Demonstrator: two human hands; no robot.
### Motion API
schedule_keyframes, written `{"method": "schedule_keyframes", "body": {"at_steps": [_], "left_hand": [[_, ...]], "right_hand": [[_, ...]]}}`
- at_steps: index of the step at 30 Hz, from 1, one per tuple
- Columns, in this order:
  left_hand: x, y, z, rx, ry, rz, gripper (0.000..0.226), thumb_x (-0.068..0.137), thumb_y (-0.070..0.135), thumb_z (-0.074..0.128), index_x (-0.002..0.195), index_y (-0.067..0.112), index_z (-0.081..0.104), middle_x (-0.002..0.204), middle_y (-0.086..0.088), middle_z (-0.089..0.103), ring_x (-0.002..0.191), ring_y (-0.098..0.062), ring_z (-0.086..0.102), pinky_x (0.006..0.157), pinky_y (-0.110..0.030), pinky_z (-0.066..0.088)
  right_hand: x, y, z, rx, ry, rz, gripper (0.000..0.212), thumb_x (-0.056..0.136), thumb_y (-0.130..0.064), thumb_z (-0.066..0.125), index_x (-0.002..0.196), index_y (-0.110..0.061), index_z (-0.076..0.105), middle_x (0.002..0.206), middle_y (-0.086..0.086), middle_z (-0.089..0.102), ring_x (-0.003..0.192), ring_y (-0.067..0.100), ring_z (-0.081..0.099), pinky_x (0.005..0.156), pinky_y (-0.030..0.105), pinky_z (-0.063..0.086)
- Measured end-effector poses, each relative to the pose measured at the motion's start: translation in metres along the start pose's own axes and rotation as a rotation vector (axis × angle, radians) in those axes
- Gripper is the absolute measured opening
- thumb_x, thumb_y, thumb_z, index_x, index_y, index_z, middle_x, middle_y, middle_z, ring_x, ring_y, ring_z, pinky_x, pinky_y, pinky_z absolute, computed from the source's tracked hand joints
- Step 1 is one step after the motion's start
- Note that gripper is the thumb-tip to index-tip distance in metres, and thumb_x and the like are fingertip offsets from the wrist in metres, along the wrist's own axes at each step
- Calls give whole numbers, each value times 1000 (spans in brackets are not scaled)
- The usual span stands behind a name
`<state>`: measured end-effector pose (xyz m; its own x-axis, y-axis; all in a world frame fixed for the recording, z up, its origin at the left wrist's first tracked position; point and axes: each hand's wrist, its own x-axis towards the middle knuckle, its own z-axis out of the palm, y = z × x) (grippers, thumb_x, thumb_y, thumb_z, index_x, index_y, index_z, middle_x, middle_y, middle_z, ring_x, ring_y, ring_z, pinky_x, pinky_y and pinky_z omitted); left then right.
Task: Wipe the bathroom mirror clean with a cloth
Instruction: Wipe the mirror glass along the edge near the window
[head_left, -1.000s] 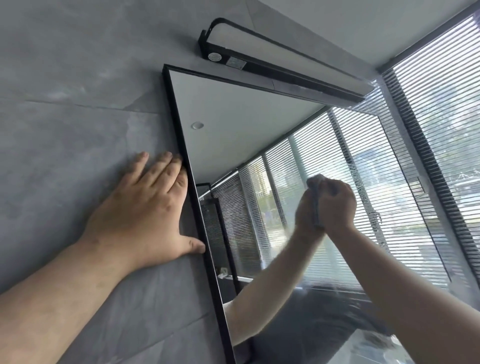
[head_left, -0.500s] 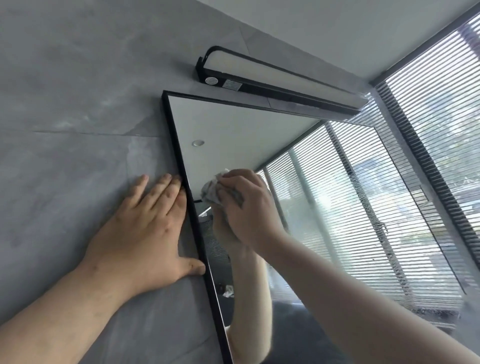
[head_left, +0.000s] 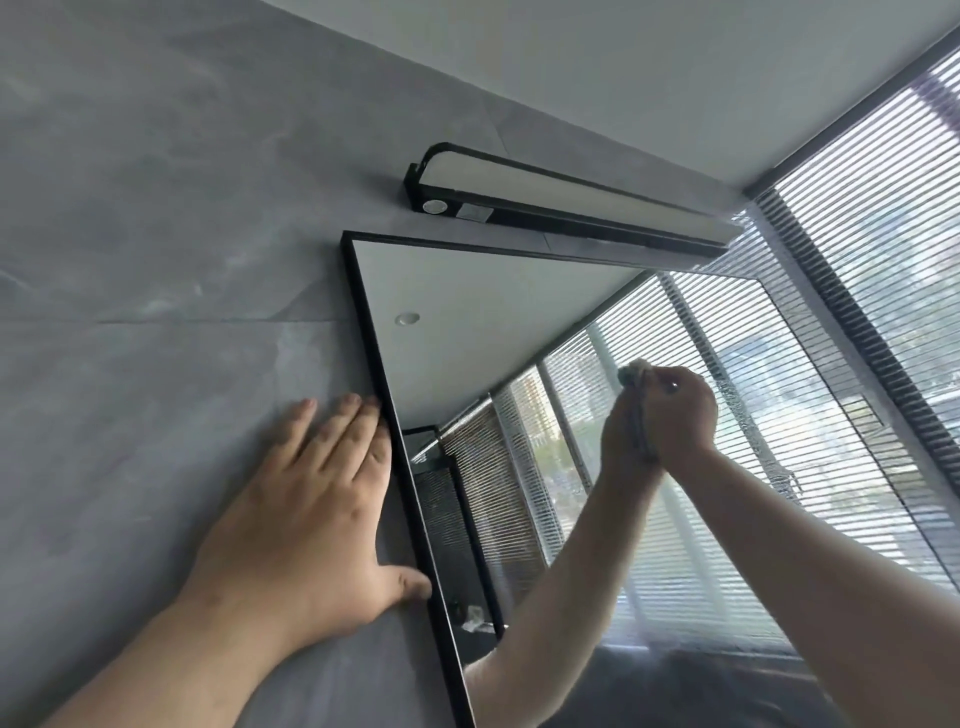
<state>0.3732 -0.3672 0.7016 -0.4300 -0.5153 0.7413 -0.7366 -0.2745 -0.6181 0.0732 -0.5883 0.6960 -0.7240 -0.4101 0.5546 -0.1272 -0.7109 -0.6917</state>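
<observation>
- A grey tiled wall (head_left: 156, 260) is seen at the left of the frame, with the left hand (head_left: 306, 514) laid flat against it, fingers straight and together, thumb spread; the little-finger side and thumb tip are touching the mirror's black frame (head_left: 410, 499). Nothing is held by this hand; it is judged to be used as a brace.
- The bathroom mirror (head_left: 467, 322) is mounted beside that hand, below a black bar lamp (head_left: 561, 202). A ceiling spot and slatted blinds are reflected in the glass.
- The right hand (head_left: 675, 415) is pressed to the glass right of centre, fingers curled tight around a bunched pale cloth (head_left: 631, 371), of which only an edge is shown above the knuckles.
- A mottled vertical streak (head_left: 748, 426) is visible just right of that hand, apparently residue still to be cleared.
- Window blinds (head_left: 883, 291) fill the right edge.
- For the stroke in hand, even pressure would best be kept, passes overlapped, and the streaked band at the right covered; the cloth could be refolded to a clean face if smears are left behind.
</observation>
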Motion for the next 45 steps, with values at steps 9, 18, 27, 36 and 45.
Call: {"method": "schedule_keyframes", "body": {"at_steps": [9, 18, 27, 36, 45], "left_hand": [[-1, 0, -10, 13, -61, -18, 122, 55, 90, 39, 125, -8, 60, 137, -24, 55, 130, -37, 51, 109, -53, 25], [27, -22, -37, 90, 25, 50, 95, 61, 85, 40, 93, 1, 73, 103, -17, 69, 94, -36, 67, 105, -45, 28], [49, -37, -29, 15, 25, -23, 135, 52, 105, 18, 117, -6, 61, 128, -24, 60, 119, -38, 59, 112, -44, 21], [49, -37, -19, 42, 85, -34, 131, 53, 101, 27, 116, -8, 64, 122, -23, 64, 114, -38, 62, 108, -39, 25], [49, -38, -18, 72, 110, -26, 132, 56, 102, 22, 115, -7, 66, 122, -22, 65, 114, -37, 63, 111, -38, 22]], "right_hand": [[-66, -94, 40, 167, -214, -362, 10, 85, -18, 67, 85, -22, 76, 89, -12, 61, 88, 13, 62, 83, 29, 50], [-64, -130, 38, -163, -263, -735, 24, 94, -36, 58, 97, -25, 79, 93, -4, 68, 95, 19, 54, 87, 33, 39], [-12, -95, 50, 5, -180, -474, 25, 95, -33, 61, 97, -13, 76, 90, -4, 56, 78, 15, 53, 72, 26, 38], [82, -30, 37, -121, 12, -39, 37, 92, -36, 55, 78, -7, 74, 81, 16, 69, 77, 30, 59, 68, 31, 38], [91, -85, 82, -83, -80, -222, 37, 95, -40, 43, 89, -21, 74, 100, 3, 69, 98, 31, 59, 82, 36, 47]]}}
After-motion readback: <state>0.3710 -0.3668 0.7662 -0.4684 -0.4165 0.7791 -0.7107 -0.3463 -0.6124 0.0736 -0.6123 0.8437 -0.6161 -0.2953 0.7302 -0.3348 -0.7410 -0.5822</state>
